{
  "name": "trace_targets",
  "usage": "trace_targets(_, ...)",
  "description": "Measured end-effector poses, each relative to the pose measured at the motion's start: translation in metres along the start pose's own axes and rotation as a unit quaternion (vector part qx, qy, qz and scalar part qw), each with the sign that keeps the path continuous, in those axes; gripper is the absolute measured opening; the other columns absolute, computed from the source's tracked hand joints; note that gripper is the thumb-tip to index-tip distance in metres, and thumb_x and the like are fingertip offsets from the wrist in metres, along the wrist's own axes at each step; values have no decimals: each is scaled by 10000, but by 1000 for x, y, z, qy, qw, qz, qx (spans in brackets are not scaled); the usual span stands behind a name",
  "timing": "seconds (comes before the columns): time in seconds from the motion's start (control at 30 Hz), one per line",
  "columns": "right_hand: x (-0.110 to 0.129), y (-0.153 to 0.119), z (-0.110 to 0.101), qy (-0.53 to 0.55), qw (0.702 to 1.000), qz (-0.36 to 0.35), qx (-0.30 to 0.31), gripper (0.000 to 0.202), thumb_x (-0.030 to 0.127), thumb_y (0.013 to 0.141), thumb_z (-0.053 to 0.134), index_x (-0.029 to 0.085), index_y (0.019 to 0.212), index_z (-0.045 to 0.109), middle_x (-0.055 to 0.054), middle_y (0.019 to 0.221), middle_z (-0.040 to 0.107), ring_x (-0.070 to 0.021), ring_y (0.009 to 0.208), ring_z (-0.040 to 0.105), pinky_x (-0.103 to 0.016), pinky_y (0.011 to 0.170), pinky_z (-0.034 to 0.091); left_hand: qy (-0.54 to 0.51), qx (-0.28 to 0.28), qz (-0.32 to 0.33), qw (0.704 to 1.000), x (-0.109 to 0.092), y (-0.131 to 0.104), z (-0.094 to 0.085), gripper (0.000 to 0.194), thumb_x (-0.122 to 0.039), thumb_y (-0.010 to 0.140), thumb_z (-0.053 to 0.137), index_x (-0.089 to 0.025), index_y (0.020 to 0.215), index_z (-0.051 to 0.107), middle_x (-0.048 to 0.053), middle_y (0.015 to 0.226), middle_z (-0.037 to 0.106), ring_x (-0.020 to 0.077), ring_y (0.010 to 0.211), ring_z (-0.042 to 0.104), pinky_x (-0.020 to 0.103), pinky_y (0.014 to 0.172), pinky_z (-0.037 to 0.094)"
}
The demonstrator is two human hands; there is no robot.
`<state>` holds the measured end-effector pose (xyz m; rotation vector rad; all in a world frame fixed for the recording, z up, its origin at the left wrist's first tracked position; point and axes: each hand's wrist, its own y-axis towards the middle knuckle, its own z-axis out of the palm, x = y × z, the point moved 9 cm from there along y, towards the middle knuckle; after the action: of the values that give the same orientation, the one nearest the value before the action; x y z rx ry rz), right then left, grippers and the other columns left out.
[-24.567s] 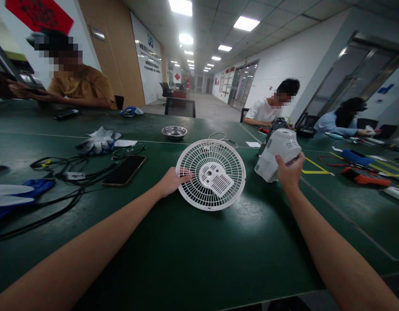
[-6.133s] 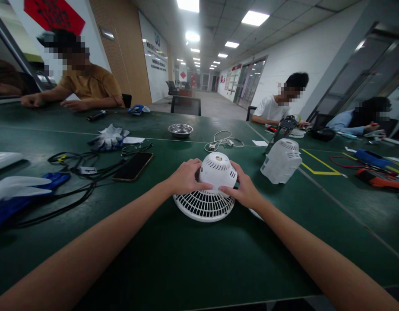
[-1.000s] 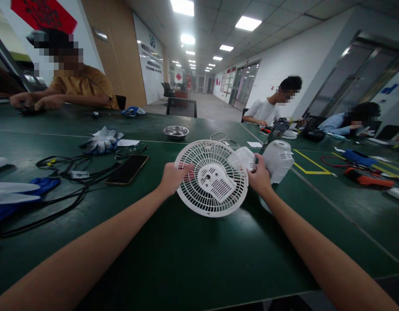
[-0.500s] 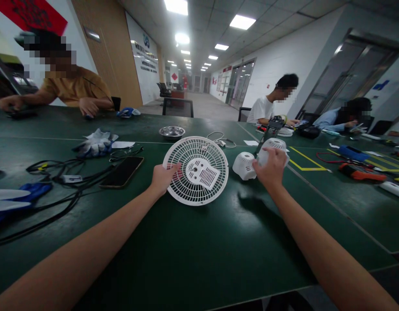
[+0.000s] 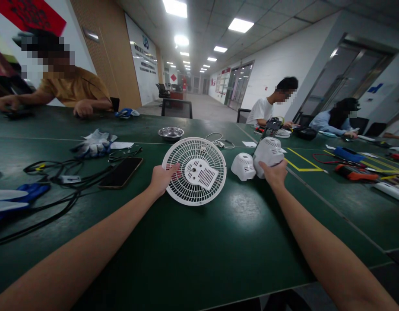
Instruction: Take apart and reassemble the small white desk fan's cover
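Note:
A round white fan grille with a slotted centre plate is tilted up above the green table. My left hand is closed on its left rim, thumb over the bars. At the right my right hand grips the lower part of a white vented housing. Just left of that housing, a smaller white vented housing sits on the table. A dark upright part shows behind the gripped housing.
A metal bowl and white cable lie behind the grille. Left are a phone, black cables and gloves. Right is an orange-black tool. People sit across the table.
My right hand has moved down from the top of the larger white housing to its lower part and now grips it. The grille and my left hand have hardly moved.

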<state>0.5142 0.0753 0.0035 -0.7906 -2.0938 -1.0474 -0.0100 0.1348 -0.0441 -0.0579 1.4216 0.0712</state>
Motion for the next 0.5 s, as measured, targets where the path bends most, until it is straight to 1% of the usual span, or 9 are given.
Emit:
trace_targets(0.07, 14, 1, -15, 23, 998, -19, -50, 880, 558, 535, 827, 173, 1241, 469, -199, 1196, 661, -389, 1099, 638, -532, 969, 483, -2, -2, 6, 1000, 1, 1, -1, 221, -273, 792, 803, -92, 897, 734, 119, 850, 775, 233, 741, 753, 408, 746, 629)
trace_targets(0.13, 37, -2, -32, 60, 991, -61, -103, 858, 558, 575, 817, 174, 1253, 457, -186, 1189, 672, -365, 1066, 660, -513, 932, 503, 1, -7, 12, 1000, 1, 3, -2, 218, -276, 792, 804, -95, 890, 735, 116, 845, 776, 231, 740, 754, 401, 741, 630)
trace_targets(0.17, 50, -5, -39, 76, 986, -85, -119, 847, 556, 595, 813, 174, 1257, 450, -184, 1190, 673, -352, 1048, 669, -497, 912, 512, 3, -5, 12, 1000, 2, 4, -2, 219, -280, 793, 803, -97, 893, 735, 117, 845, 777, 233, 743, 754, 402, 738, 631)
trace_targets(0.23, 71, -12, -44, 99, 980, -113, -129, 808, 550, 634, 802, 171, 1252, 445, -190, 1196, 667, -331, 1028, 676, -460, 877, 523, 5, 1, 10, 1000, 4, 5, -1, 224, -289, 799, 799, -99, 898, 735, 119, 850, 778, 240, 749, 755, 409, 732, 632)
trace_targets(0.3, 88, -22, -37, 107, 980, -135, -102, 788, 544, 651, 793, 180, 1253, 437, -172, 1174, 672, -323, 1019, 676, -445, 868, 522, 8, 0, 13, 1000, 4, 6, -2, 215, -288, 802, 797, -101, 890, 736, 118, 848, 778, 242, 746, 754, 412, 730, 632)
trace_targets(0.37, 98, -34, -22, 97, 984, -139, -61, 792, 545, 657, 783, 186, 1265, 425, -159, 1160, 672, -329, 1025, 665, -457, 881, 512, 12, -8, 19, 1000, 4, 7, -3, 201, -281, 800, 799, -103, 869, 736, 113, 835, 776, 235, 730, 750, 405, 730, 632)
trace_targets(0.5, 96, -57, 9, 35, 994, -101, 14, 818, 568, 647, 767, 162, 1273, 433, -203, 1183, 646, -374, 1061, 637, -525, 922, 480, 8, -14, 13, 1000, 2, 5, -2, 159, -241, 810, 791, -102, 860, 733, 117, 833, 774, 223, 715, 748, 399, 744, 633)
